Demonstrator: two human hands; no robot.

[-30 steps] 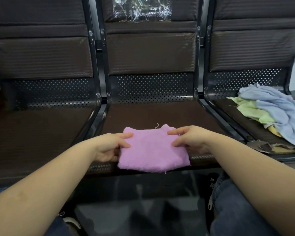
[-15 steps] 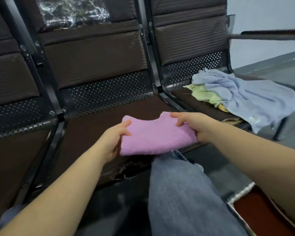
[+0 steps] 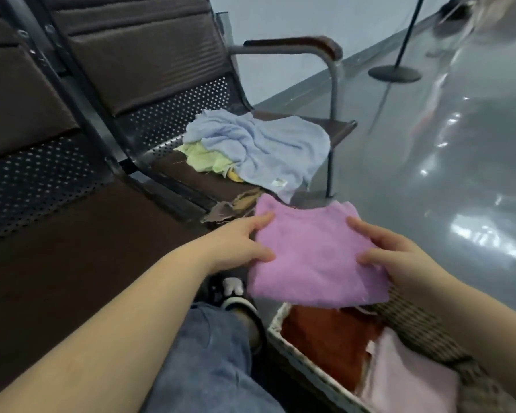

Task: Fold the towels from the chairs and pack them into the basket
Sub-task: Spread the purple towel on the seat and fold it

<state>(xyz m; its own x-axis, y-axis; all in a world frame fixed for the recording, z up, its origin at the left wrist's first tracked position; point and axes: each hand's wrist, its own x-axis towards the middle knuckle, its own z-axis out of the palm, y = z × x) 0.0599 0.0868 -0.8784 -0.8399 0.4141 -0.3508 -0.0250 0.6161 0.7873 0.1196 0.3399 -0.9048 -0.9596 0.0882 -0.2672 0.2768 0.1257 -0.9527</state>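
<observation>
1. Two hands carry one folded pink towel (image 3: 316, 251) in the head view, level and held at both side edges, likely so the fold keeps its shape on the way down.
2. It hangs in the air just over the basket (image 3: 283, 329), which sits on the floor beside the person's knee; a rust towel (image 3: 325, 344) and a pale pink towel (image 3: 405, 380) already lie inside.
3. The left hand (image 3: 236, 248) pinches the left edge, thumb on top, fingers underneath.
4. The right hand (image 3: 399, 251) grasps the right edge likewise.
5. A blue towel (image 3: 259, 144) and a green towel (image 3: 206, 158) lie crumpled on the chair (image 3: 337, 126), not yet folded.
</observation>
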